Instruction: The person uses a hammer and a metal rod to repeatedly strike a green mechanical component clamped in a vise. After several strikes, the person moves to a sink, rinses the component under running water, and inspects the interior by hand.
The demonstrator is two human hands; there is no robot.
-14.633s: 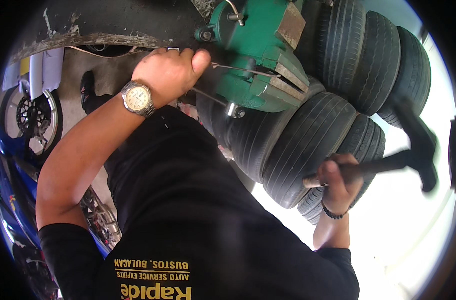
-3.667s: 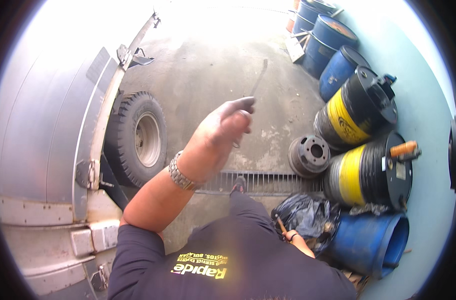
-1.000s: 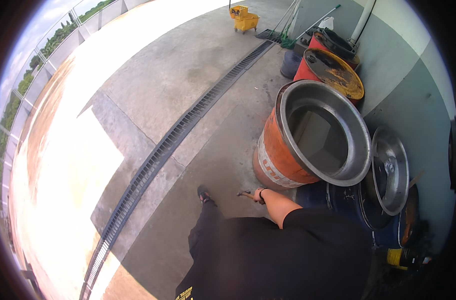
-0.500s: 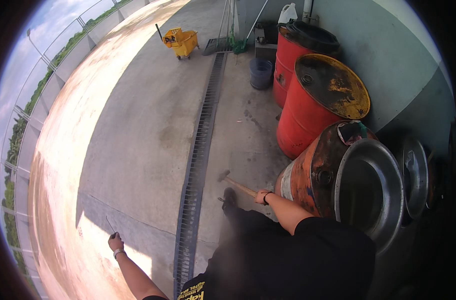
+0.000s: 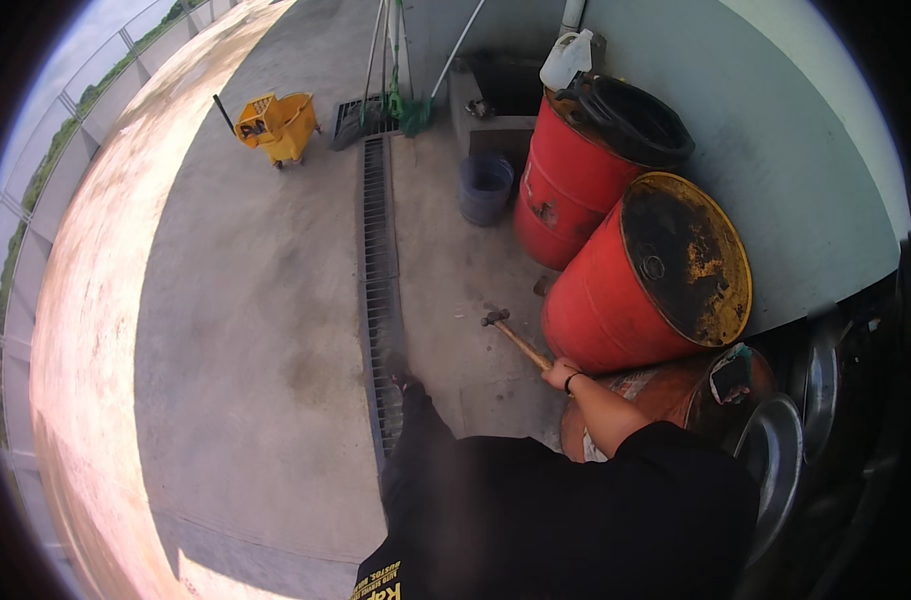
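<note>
My right hand point(image 5: 559, 373) is closed round the end of the wooden handle of a hammer point(image 5: 520, 342). The hammer's dark head points forward and to the left, above the concrete floor. Close to that hand stands a red drum point(image 5: 593, 312) with a stained, yellow-rimmed top. Below and right of my wrist is a worn orange drum point(image 5: 663, 398), partly covered by my forearm. My left hand lies outside the picture.
Ahead runs a drain grate point(image 5: 377, 230), with my foot over it. Farther off are a yellow mop bucket point(image 5: 291, 128), mops point(image 5: 412, 115), a blue bucket point(image 5: 485, 190) and another red drum point(image 5: 565, 190) bearing a white jug point(image 5: 567, 60). Metal basins point(image 5: 787, 490) stand at right.
I have stepped forward, so the drums and buckets appear nearer. My right hand still grips the hammer. My left hand, which held a thin rod-like tool, has left the picture.
</note>
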